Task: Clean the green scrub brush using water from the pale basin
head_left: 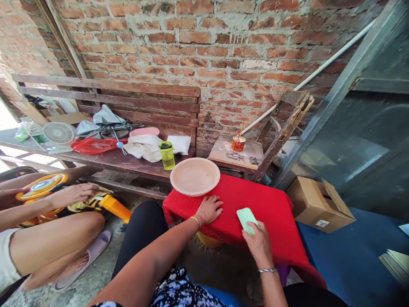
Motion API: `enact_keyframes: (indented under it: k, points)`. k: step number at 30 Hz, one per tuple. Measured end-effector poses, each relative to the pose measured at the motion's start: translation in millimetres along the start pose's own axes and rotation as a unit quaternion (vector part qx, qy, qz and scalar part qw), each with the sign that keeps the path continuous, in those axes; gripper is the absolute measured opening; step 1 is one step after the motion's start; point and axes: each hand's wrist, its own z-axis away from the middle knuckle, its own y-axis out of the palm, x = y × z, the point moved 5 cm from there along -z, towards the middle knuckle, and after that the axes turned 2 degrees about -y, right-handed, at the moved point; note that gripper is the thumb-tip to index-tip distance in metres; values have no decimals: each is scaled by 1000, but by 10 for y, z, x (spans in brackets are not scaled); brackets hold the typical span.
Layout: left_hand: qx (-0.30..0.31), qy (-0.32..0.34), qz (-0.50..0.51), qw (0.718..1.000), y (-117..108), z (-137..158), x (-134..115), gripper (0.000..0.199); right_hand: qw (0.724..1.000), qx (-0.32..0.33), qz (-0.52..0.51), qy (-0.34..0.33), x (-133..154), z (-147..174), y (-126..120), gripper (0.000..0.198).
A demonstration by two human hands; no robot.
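My left hand [209,209] lies flat on the red cloth [258,192] with its fingers apart, just in front of a pale pink plastic basin [195,176]. Nothing is in that hand. To its right, my right hand [259,243] is closed around the lower end of a flat mint-green phone [246,219], tilted over the cloth. Fingers cover the phone's near corner. The basin rests on the cloth's far left corner, and no contents show in it beyond a few specks.
A wooden bench [105,160] carries a green water bottle [167,155], a fan [59,133] and bags. Behind the cloth, a wooden chair [220,151] holds an orange-red cup [238,143]. A cardboard box [319,204] stands right. Another person's hand [75,194] is at left.
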Motion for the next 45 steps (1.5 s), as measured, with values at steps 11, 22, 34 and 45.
enact_keyframes:
  k: [11,22,34,45]
  points:
    - [4,4,-2,1000,-9,1,-14,37,997,-56,-52,24,-49,13,13,42]
    - [7,4,-14,1000,38,-9,21,35,992,-64,101,32,-410,-83,-42,40]
    - [-26,-24,-5,999,19,-9,44,37,993,-20,-90,-79,248,-116,437,37]
    - [-30,-41,-15,999,88,-35,96,36,986,-141,87,31,-578,-138,-15,54]
